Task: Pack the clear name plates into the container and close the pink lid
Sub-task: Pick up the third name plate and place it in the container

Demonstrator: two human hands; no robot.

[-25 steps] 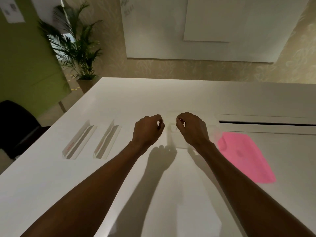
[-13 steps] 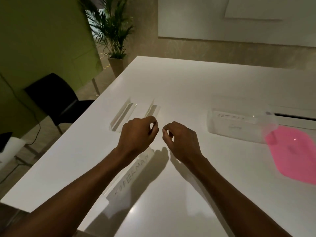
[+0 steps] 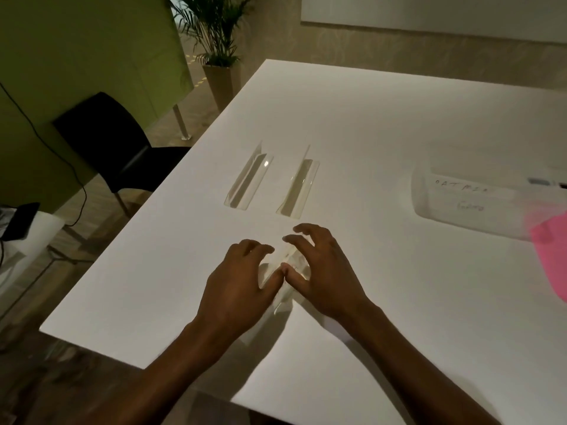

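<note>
A clear name plate lies on the white table near its front left edge. My left hand and my right hand are both on it. Their thumbs meet on its near side and their curled fingers reach over its far side, hiding most of the plate. Two more clear name plates lie side by side just beyond my hands. At the right stands the clear container with handwriting on its wall, and the pink lid lies against its right end.
The table's left edge runs close to my left hand. A black chair stands on the floor to the left. A potted plant stands behind the table's far left corner. A green partition fills the far left.
My view swung left, away from the container. Both hands moved from the container to the name plate near the front edge, came down on it, and their fingers spread over it.
</note>
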